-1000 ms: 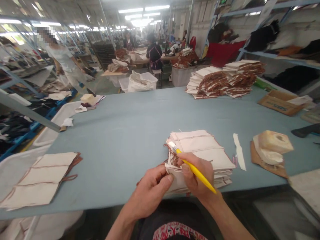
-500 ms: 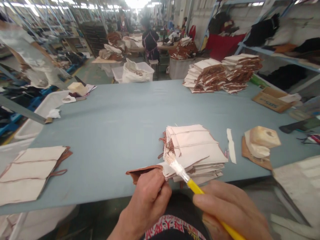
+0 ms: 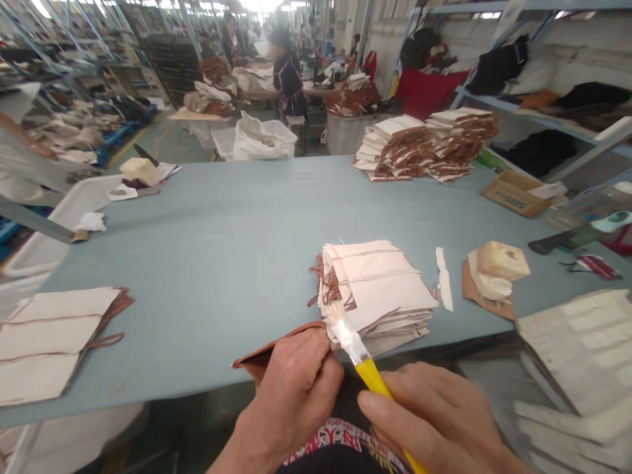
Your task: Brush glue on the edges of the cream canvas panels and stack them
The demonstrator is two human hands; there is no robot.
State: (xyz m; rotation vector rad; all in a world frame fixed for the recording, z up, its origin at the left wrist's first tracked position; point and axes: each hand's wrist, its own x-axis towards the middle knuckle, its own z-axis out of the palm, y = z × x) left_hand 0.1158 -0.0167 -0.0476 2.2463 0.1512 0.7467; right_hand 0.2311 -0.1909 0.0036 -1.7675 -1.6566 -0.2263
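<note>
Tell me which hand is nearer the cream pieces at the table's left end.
Left. The left hand, holding a brown piece, is to the right of the cream pieces; the right hand, gripping the brush, is farther right, beyond the left hand.

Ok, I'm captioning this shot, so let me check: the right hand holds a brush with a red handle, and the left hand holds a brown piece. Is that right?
Not quite: the brush has a yellow handle, not a red one, as the head view shows. The right hand does hold it, and the left hand holds a brown piece.
</note>
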